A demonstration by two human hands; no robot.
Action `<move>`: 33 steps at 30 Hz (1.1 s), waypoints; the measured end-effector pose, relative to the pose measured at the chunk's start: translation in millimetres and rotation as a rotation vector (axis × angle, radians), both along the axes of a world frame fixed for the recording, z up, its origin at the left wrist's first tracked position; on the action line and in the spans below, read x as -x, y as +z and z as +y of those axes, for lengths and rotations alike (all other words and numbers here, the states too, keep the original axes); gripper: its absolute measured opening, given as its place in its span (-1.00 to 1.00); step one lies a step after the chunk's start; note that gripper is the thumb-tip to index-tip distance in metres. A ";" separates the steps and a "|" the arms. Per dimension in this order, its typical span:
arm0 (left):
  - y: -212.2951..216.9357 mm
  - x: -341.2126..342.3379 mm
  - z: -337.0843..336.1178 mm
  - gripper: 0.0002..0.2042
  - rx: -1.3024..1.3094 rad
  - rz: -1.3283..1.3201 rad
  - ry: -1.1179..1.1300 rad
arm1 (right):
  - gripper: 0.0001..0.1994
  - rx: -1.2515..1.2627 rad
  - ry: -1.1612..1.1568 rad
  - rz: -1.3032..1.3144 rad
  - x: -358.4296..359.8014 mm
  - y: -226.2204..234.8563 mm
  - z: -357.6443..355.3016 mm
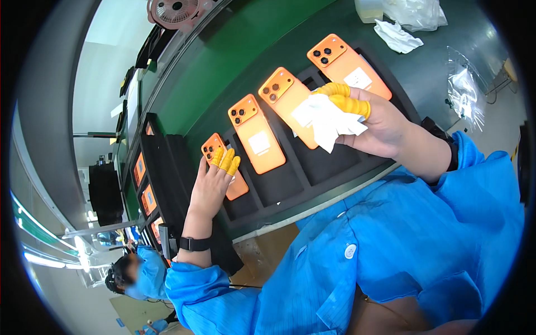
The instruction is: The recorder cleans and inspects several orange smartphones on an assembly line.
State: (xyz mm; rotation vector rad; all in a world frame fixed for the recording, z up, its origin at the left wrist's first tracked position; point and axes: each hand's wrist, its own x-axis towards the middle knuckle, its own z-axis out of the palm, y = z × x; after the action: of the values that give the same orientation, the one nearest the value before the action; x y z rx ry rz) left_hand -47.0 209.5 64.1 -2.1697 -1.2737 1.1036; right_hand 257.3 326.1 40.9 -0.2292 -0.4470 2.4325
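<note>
Several orange phones lie back-up in a black foam tray on the green belt. My left hand, with yellow finger cots, rests on the leftmost orange phone. My right hand, also in yellow cots, holds a white wipe over the third orange phone. The second orange phone and the far right orange phone lie untouched. Both sleeves are blue.
Another black tray with orange phones sits further left along the belt. White cloths and clear plastic bags lie at the back right. A small fan stands at the top. A person in blue works at lower left.
</note>
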 end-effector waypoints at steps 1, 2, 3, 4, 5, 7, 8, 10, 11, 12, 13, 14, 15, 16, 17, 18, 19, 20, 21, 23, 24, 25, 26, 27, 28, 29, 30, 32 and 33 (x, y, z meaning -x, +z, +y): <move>-3.9 5.9 -11.1 -0.52 -0.003 0.006 0.026 | -0.74 0.002 0.016 -0.032 -0.1 1.7 -0.1; -8.0 10.7 -22.2 -0.53 0.018 0.029 0.054 | -0.74 -0.001 0.040 -0.027 1.1 0.9 1.1; -11.8 14.5 -20.5 -0.54 0.049 0.047 0.047 | -0.75 -0.042 0.072 0.025 2.3 -6.0 3.6; -13.9 17.1 -17.0 -0.54 0.055 0.046 0.035 | -0.76 -0.085 0.103 0.076 2.9 -10.4 4.1; -15.3 18.5 -15.6 -0.55 0.035 0.026 -0.043 | -0.76 -0.083 0.105 0.074 3.9 -10.0 2.6; -16.2 22.2 -18.7 -0.55 0.011 0.005 -0.108 | -0.76 -0.124 0.051 -0.049 4.5 -3.7 0.2; -17.6 27.5 -20.9 -0.58 0.055 0.003 -0.128 | -0.76 -0.125 0.058 -0.049 4.2 -2.5 -1.0; -16.5 31.2 -21.9 -0.60 0.105 0.001 -0.150 | -0.77 -0.076 0.006 -0.059 3.7 -2.3 -6.9; -15.5 31.3 -18.6 -0.64 0.133 -0.009 -0.144 | -0.77 -0.138 0.053 -0.004 5.2 -6.7 -5.6; -14.5 30.3 -13.5 -0.68 0.160 -0.019 -0.139 | -0.77 -0.137 0.054 -0.004 6.2 -5.0 -6.7; -13.1 31.7 -9.1 -0.72 0.156 -0.045 -0.201 | -0.77 -0.108 0.057 -0.051 8.2 -1.8 -7.8; -12.5 33.9 -11.2 -0.72 0.156 -0.045 -0.200 | -0.77 -0.079 0.060 -0.098 9.0 0.0 -8.5; -11.9 36.5 -10.4 -0.66 0.188 -0.029 -0.147 | -0.77 -0.079 0.053 -0.095 8.9 -2.4 -5.5; -11.2 37.3 -10.3 -0.57 0.220 -0.013 -0.093 | -0.78 -0.142 0.027 -0.093 10.1 -6.8 0.0; -9.6 35.7 -13.5 -0.57 0.220 -0.010 -0.098 | -0.78 -0.204 0.003 -0.091 10.8 -10.1 5.9; -6.1 33.5 -21.5 -0.51 0.049 -0.182 -0.057 | -0.78 -0.200 -0.003 -0.085 10.7 -12.6 9.6; -3.1 32.2 -26.4 -0.44 -0.124 -0.354 -0.013 | -0.79 -0.222 -0.021 -0.095 10.2 -15.0 13.6; -1.8 32.6 -28.1 -0.33 -0.286 -0.492 -0.024 | -0.80 -0.245 -0.036 -0.105 9.8 -16.5 15.4; 3.0 26.5 -29.7 -0.31 -0.426 -0.621 -0.029 | -0.81 -0.256 -0.032 -0.153 10.3 -15.2 14.7; 8.4 12.0 -23.1 -0.27 -0.691 -0.835 -0.055 | -0.81 -0.266 -0.035 -0.175 11.8 -16.6 14.0; 14.3 -0.2 -16.4 -0.24 -0.752 -0.956 -0.054 | -0.81 -0.268 -0.050 -0.201 10.7 -18.0 13.7; 16.8 -10.3 -13.9 -0.23 -0.746 -1.161 0.031 | -0.81 -0.266 -0.035 -0.164 10.2 -22.4 15.4; 18.5 -20.4 -12.1 -0.22 -0.733 -1.368 0.115 | -0.81 -0.279 -0.024 -0.151 10.2 -22.4 15.1; 20.0 -33.4 -9.4 -0.22 -0.731 -1.477 0.088 | -0.81 -0.283 -0.032 -0.164 9.7 -22.3 14.3; 21.3 -45.3 -6.3 -0.22 -0.733 -1.523 0.035 | -0.82 -0.285 -0.045 -0.186 8.3 -21.2 12.6; 22.6 -54.3 -4.8 -0.22 -0.723 -1.564 0.024 | -0.83 -0.310 -0.076 -0.179 9.5 -20.6 11.7; 21.2 -62.9 -5.0 -0.21 -0.712 -1.610 0.016 | -0.83 -0.318 -0.073 -0.184 9.3 -18.7 9.5; 16.6 -76.5 -7.9 -0.22 -0.686 -1.642 0.098 | -0.83 -0.462 -0.060 -0.204 9.8 -12.2 4.9; 17.5 -79.1 -8.1 -0.22 -0.701 -1.488 0.055 | -0.84 -0.499 -0.054 -0.222 10.9 -8.6 1.7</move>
State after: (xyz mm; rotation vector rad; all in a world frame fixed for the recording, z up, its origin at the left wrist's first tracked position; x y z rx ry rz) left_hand 32.1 201.4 81.6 -2.1608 -1.7538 -1.1557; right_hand 246.3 327.8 32.4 -0.2876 -1.1077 2.1678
